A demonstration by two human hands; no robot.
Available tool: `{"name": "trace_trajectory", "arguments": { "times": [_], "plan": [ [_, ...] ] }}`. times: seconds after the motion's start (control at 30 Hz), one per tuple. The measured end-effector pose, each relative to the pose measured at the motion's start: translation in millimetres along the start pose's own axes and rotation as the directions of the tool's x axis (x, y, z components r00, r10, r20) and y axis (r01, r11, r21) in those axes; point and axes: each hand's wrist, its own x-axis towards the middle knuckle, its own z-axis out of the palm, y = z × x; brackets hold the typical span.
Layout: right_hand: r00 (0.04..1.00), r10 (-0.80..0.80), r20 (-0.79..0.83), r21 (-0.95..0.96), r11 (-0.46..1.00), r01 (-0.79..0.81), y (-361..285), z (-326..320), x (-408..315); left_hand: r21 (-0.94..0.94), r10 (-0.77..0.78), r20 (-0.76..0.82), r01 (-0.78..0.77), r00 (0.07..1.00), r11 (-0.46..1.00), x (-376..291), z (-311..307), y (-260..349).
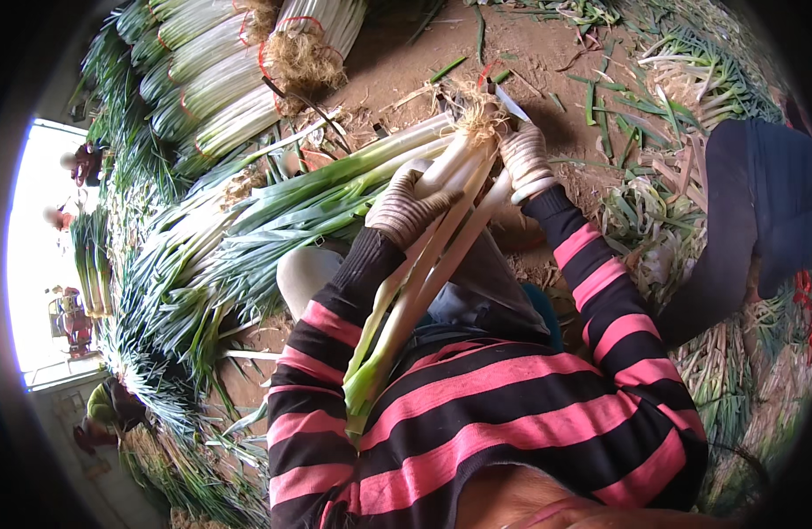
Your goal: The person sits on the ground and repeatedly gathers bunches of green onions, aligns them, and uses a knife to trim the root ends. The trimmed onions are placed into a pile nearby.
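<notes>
My left hand (409,206), in a striped, soiled glove, is closed around the white stalks of some leeks or large green onions (446,165). Their tangled roots (475,116) lie just beyond it, between my hands. My right hand (526,155), gloved too, is bent at the root end beside the stalks. A knife blade (512,104) shows at its fingertips; its handle is mostly hidden. Long peeled-back leaves hang from the held stalks towards my lap. More stalks with green leaves (300,188) lie across to the left, next to my knee.
Bundles of leeks tied with red bands (227,86) are stacked at the upper left. Loose leaves and trimmings litter the dirt floor (525,49). A smaller pile (703,76) lies at the upper right. A dark-clothed leg (710,231) is close on my right. Other people are at the far left.
</notes>
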Motion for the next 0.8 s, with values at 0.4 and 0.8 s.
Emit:
{"name": "trace_trajectory", "arguments": {
  "times": [0.4,0.8],
  "plan": [
    [0.970,0.197,-0.139,0.253,0.954,-0.158,-56,-22,-21,-0.164,-0.078,0.180,0.109,0.981,0.980,10,-16,3],
    [0.868,-0.166,0.468,-0.085,0.969,0.231,-68,6,13,-0.182,0.152,0.120,-0.129,0.981,0.975,21,-3,-26]
  ]
}}
